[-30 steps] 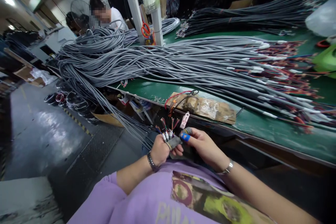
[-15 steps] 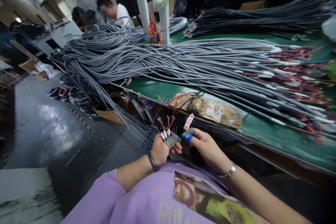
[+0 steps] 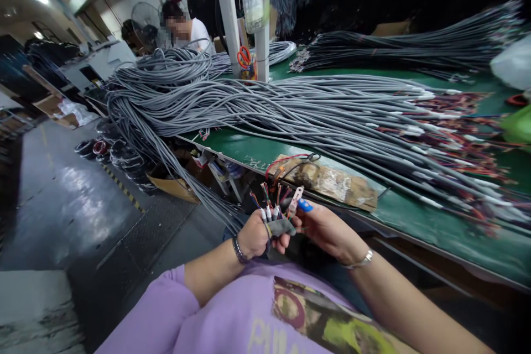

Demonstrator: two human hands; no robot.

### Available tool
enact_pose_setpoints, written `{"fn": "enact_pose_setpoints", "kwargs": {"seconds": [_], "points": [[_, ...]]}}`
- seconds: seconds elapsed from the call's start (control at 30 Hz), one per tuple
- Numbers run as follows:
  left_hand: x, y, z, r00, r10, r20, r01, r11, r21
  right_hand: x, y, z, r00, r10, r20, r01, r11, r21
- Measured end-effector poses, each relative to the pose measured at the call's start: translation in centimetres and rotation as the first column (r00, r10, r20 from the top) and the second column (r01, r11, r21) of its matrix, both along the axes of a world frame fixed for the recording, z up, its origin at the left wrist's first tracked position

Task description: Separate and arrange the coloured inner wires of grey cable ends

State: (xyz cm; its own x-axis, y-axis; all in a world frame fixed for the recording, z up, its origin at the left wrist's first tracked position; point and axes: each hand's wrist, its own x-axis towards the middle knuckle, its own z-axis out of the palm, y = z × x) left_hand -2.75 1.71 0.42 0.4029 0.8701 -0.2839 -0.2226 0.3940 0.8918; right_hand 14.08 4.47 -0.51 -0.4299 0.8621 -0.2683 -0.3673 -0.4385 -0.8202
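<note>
My left hand is closed round a small bunch of grey cable ends, their white sleeves and coloured stripped wires sticking up above the fist. A grey finger cot covers its thumb. My right hand sits just right of the bunch, fingers curled, with a blue-taped fingertip beside a small pink tag at the wire tips. Both hands hover below the front edge of the green bench.
A big heap of grey cables with stripped coloured ends lies across the bench and hangs off its left end. A worn taped pad sits at the bench edge. White posts, orange scissors and another person are behind.
My right hand has risen from beside the left thumb to the wire tips. The view has shifted slightly; the left hand keeps its grip on the bunch.
</note>
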Motion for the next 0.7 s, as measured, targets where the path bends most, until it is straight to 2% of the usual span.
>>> {"fn": "enact_pose_setpoints", "kwargs": {"seconds": [0.1,0.17,0.33,0.47,0.6,0.7], "points": [[0.1,0.3,-0.1,1.000,0.019,0.007,-0.019,1.000,0.005,-0.4,-0.1,0.0,0.945,-0.236,0.224,0.191,0.960,0.207],[0.2,0.5,-0.2,1.000,0.021,0.005,-0.021,1.000,-0.015,-0.7,0.0,-0.2,0.931,-0.276,0.239,0.219,0.946,0.240],[0.4,0.9,-0.3,1.000,0.004,0.002,-0.004,0.997,-0.077,-1.3,0.7,-0.6,0.992,-0.130,-0.002,0.130,0.990,0.049],[0.5,0.9,-0.7,1.000,0.005,0.010,-0.004,0.998,-0.070,-1.7,1.0,-1.0,0.983,-0.147,-0.110,0.146,0.989,-0.017],[0.5,0.9,-1.0,1.000,-0.005,-0.005,0.005,0.997,-0.078,-1.9,1.1,-1.3,0.961,-0.221,-0.163,0.214,0.975,-0.061],[0.6,0.9,-1.0,1.000,-0.004,-0.018,0.002,0.997,-0.081,-1.9,1.0,-1.4,0.961,-0.218,-0.169,0.206,0.975,-0.081]]}}
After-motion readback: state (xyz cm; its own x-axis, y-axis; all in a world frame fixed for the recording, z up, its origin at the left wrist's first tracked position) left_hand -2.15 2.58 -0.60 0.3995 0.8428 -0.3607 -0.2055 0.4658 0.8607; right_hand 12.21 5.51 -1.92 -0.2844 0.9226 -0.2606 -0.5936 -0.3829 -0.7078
